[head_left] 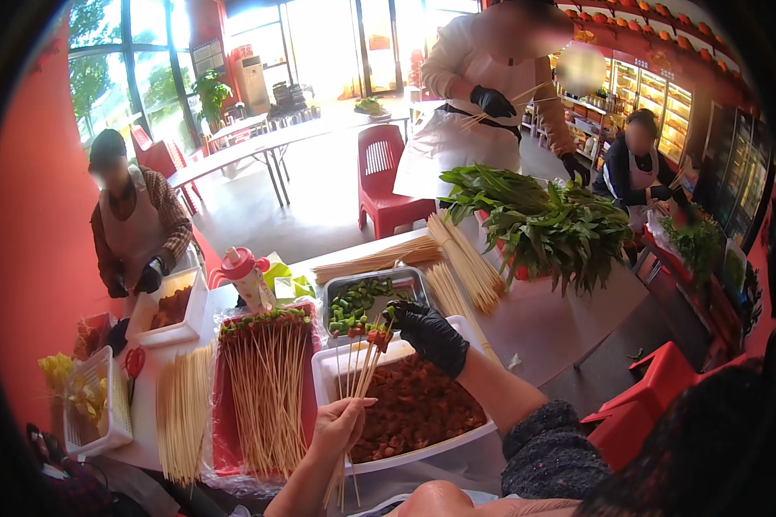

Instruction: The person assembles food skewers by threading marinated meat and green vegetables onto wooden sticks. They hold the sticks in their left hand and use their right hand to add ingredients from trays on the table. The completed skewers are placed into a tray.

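Note:
My bare left hand [343, 424] is closed around a small bunch of bamboo skewers [364, 379], tips up. Red-brown meat pieces and green pepper pieces sit near those tips. In a black glove, my right hand [429, 338] bends its fingers in a pinch at the tips; a green piece shows by the fingertips, but I cannot tell whether it is gripped or on a skewer. Below both hands stands a white tub [472, 438] of dark red marinated meat [422, 409]. Just behind it, a metal tray [418, 280] contains cut green peppers [358, 303].
Filled skewers [263, 388] lie in a red tray [219, 422], left of the tub. Bare skewers lie in piles [184, 414]. Red scissors [134, 362], a pink-lidded cup [248, 280] and leafy greens [543, 215] share the table. Several people [138, 215] work around it.

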The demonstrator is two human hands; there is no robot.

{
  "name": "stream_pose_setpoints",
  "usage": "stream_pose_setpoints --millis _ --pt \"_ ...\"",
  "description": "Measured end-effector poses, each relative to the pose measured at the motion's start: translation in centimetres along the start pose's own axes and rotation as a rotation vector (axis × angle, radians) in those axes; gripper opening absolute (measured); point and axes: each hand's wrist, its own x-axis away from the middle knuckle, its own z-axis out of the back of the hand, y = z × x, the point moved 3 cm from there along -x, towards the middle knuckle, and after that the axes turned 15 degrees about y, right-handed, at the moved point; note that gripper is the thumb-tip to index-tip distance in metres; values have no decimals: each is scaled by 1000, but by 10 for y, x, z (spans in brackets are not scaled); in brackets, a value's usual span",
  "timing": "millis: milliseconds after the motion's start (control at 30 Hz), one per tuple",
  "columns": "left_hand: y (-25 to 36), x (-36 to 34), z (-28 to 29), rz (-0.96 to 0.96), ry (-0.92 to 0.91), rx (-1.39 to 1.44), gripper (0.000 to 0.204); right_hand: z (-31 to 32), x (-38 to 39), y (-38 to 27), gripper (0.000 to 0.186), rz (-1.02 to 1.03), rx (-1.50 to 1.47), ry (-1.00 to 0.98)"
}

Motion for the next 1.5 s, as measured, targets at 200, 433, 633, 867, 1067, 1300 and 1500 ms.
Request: stream_pose_setpoints --millis 200,433,633,867,1067,1300,1500 --pt "-3 -1 2 -8 18 24 28 5 -5 2 20 -34 -81 -73" --pt "-7 0 3 16 28 77 28 4 -1 -1 18 1 -115 -100" --pt "-8 -1 4 63 20 131 26 2 2 -4 18 32 -62 -45" --pt "-2 1 3 67 3 95 26 1 5 -11 18 71 -25 -84" --pt "-5 0 8 79 23 81 24 -5 10 -17 22 234 158 -7" --pt "1 2 7 60 50 68 25 -11 13 -19 32 328 320 36" --pt "-1 2 7 31 66 68 22 -5 9 -14 37 311 343 37"
